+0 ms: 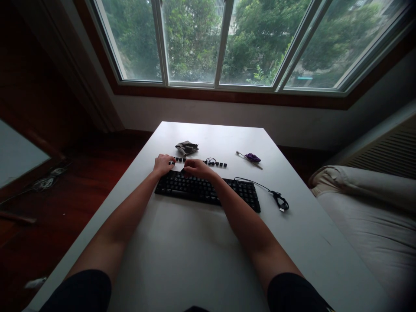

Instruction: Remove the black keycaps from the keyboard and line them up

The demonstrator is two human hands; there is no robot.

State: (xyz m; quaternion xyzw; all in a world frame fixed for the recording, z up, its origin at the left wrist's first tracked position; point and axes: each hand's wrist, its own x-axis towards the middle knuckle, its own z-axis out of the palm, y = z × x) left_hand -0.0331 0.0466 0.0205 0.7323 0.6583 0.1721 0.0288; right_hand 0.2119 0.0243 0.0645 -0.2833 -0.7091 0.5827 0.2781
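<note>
A dim room with a wide window (191,43) of 4 panes, green trees outside, a dark reddish floor (107,160) to the left and a pale padded seat (360,216) to the right. A white worktop (182,255) fills the middle, its narrower-looking far edge towards the window.

A black keyboard (191,187) lies across the worktop, nearer its far edge than the person's body. Its long axis runs left to right, slightly slanted, the left end farther away. The left hand (165,163) is just beyond the keyboard's far left corner, fingers bent beside a small black piece; whether they grip it, I cannot tell. The right hand (197,168) is nearer the keyboard, bent over the left part of its far edge, fingertips drawn together; what they hold is too small to tell.

Towards the far right corner, a purple bundle (252,157) lies with a thin rod. Towards the far left corner is a crumpled grey cloth (186,148). A coiled cable (280,201) rests right of the keyboard. Small black key-like pieces (221,164) form a loose line beyond the keyboard.
</note>
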